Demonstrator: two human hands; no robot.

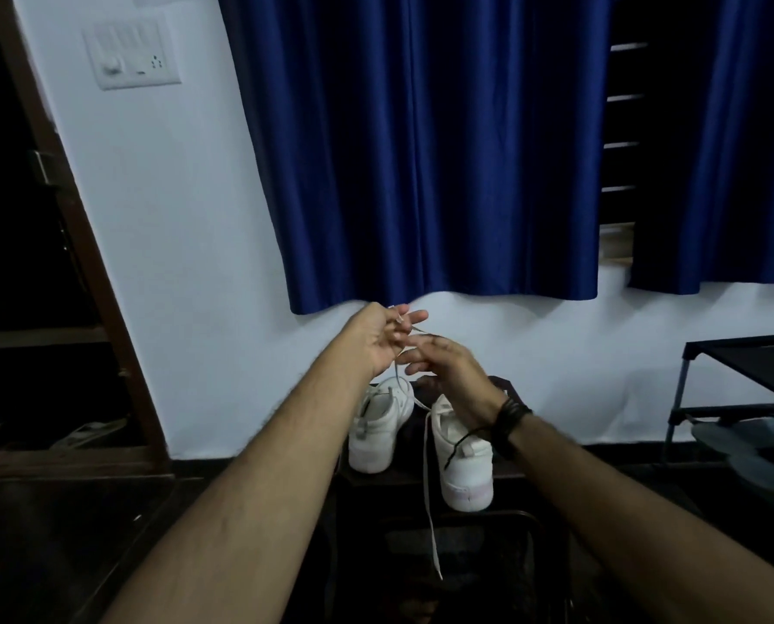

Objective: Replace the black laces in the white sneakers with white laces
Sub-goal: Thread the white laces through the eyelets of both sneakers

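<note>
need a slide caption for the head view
Both hands, left and right, work a white lace above two white sneakers before a blue curtain.

Both forearms are bare right up to the bottom of the view, no sleeves showing anywhere. The left hand (378,337) wears nothing: no ring, no watch. The right hand (443,369) is bare too, but at its wrist sits a black band (511,418) of several wrapped strands, like cord or leather, with a thin black strand trailing off it.
</note>
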